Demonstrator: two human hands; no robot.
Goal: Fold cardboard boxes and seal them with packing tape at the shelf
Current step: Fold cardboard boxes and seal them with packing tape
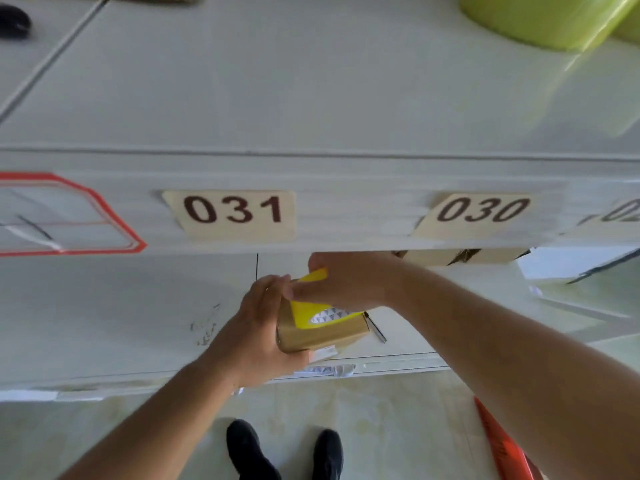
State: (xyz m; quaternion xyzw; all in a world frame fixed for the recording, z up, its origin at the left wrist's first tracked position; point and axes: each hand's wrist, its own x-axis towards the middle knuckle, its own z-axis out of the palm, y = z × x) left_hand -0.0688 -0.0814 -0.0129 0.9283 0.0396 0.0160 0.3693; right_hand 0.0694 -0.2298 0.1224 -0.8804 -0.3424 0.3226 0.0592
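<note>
Taping up the little box

Left hand [258, 336] cups the small brown cardboard box [320, 332] steady on the shelf [104, 323]; right hand [341, 284] grips the yellow tape roll [313, 311], laying tape over its top.

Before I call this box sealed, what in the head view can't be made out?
- Box top seam: covered by the yellow tape and right hand.
- Left hand fingertips: behind the box.
- Third shelf label: cut off by the right edge, blurred.
- Cartons under label 030: mostly hidden by the shelf edge.
</note>
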